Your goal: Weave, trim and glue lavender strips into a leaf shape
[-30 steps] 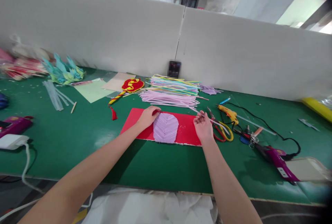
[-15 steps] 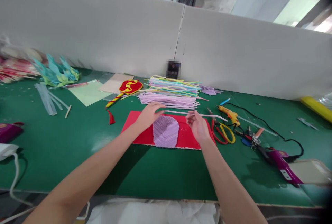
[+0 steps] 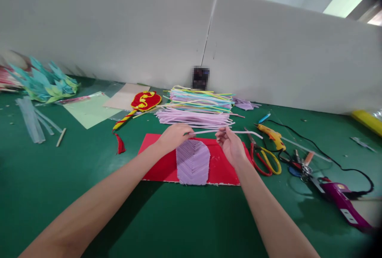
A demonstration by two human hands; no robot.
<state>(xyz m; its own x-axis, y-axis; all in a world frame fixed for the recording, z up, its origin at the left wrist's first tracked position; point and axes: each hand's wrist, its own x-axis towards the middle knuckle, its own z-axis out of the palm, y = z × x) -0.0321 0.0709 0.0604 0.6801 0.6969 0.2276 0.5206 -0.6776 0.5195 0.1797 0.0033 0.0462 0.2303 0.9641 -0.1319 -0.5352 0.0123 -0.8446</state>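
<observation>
A pale lilac pipe cleaner (image 3: 246, 132) is stretched between my two hands, its right end bent slightly down. My left hand (image 3: 176, 135) pinches its left end, and my right hand (image 3: 229, 144) grips it near the middle. Below them lies a red board (image 3: 223, 166) with a rounded lilac panel (image 3: 193, 162) on it, made of pipe cleaners laid in a slanting, V-shaped pattern. Just beyond my hands is a heap of pipe cleaners (image 3: 195, 108) in lilac, yellow and blue-green.
Right of the board are pliers (image 3: 265, 158), a yellow glue gun (image 3: 271, 136), keys (image 3: 304, 170) and a purple-handled tool (image 3: 343, 202). To the left lie a red-and-yellow fan (image 3: 145, 102) with a tassel, a pale green sheet (image 3: 88, 108) and teal paper flowers (image 3: 44, 81). A grey partition (image 3: 104, 31) stands behind.
The camera view has tilted down and moved closer to the table. Both hands still hold the pipe cleaner above the board's far edge, with little visible change in their grip.
</observation>
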